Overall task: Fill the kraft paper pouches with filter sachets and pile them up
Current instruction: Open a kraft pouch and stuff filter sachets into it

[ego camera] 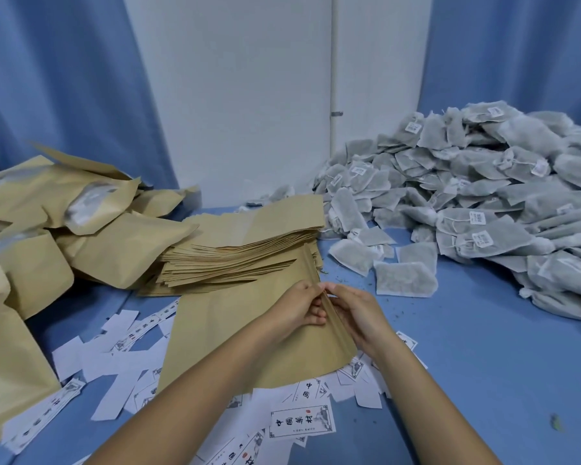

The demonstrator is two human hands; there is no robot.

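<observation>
Holding one flat kraft paper pouch point(235, 333) over the middle of the tabletop point(483, 380), toward its near edge, with the body of the pouch lying out to the left on scattered white printed labels point(302, 421) and its mouth edge standing up between the two hands. Pinching that edge from the left with the left hand point(297, 305), thumb on top and fingers point(316, 318) curled against the paper. Pinching the same edge from the right with the right hand point(356, 313), fingers bent and pressed to the folded strip, thumb tip nearly meeting the left thumb. Not showing clearly whether the mouth is parted yet.

Working just in front of a thick stack of flat pouches point(249, 250), fanned slightly and touching the far end of the held pouch. Sitting beside a loose pile of filled pouches point(81, 213) spreading along the left edge of the tabletop, some puffed, some showing a clear window. Facing a large heap of filter sachets point(483, 196) banked up in the far right corner, grey-green with small white tags, a few loose ones point(403, 278) lying at the foot of the heap near the right hand. Looking toward blue curtains point(64, 78) and a white wall point(232, 95) beyond the far edge.
</observation>
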